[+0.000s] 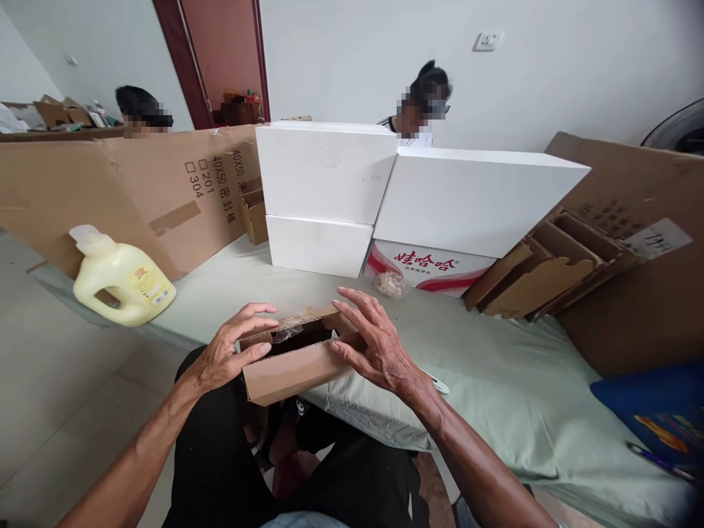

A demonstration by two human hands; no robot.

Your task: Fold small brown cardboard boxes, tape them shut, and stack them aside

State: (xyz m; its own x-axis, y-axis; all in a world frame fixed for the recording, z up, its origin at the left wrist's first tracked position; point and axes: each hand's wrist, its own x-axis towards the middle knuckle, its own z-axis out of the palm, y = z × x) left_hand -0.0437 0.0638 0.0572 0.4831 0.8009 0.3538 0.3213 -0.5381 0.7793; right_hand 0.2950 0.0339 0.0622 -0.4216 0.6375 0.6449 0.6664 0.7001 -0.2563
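A small brown cardboard box (pixel 300 372) lies at the table's front edge, its top open and its inside dark. Clear tape or plastic film (pixel 291 326) clings to its far edge. My left hand (pixel 228 348) holds the box's left end, thumb over the near wall and fingers along the far side. At the right end my right hand (pixel 379 345) grips it, thumb on the near rim and fingers across the far corner. Partly hidden beside my right wrist is a slim white object (pixel 435 381).
White boxes (pixel 324 176) stand stacked at the back, with a crumpled clear plastic wad (pixel 390 284) before them. A yellow detergent jug (pixel 124 282) stands left. Folded cardboard (pixel 517 275), a blue item (pixel 654 411) and a pen (pixel 660 460) are right. Two people sit beyond.
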